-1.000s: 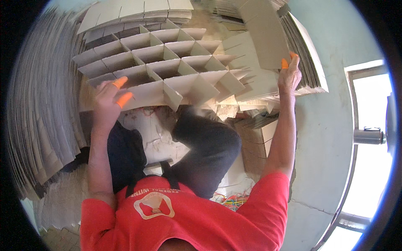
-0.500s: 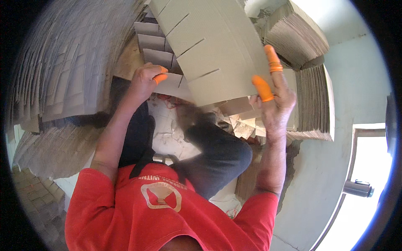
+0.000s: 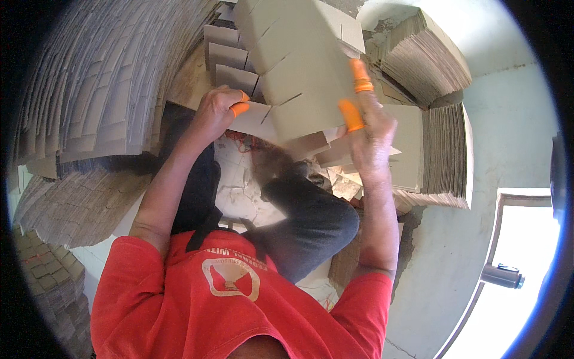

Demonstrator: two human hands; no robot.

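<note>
A long slotted cardboard sheet stands tilted across several upright cardboard strips, crossing them like a box divider. My left hand is closed, pinching the nearest cardboard strip between thumb and finger, left of the sheet. Orange finger covers sit on its fingertips. At the sheet's right edge is my right hand, its thumb and forefinger, also in orange covers, stretched out and apart. They appear to touch that edge; the other fingers are mostly hidden, and the hand is slightly blurred.
Tall cardboard piles crowd the left side. Cardboard stacks stand at the right against a pale wall. My bent leg lies below the sheet, with scraps beyond it. A bright opening is at lower right.
My right hand has moved left and slightly up, and the sheet's right edge has swung left with it, tilting steeper. My left hand keeps its pinch, shifted slightly right.
</note>
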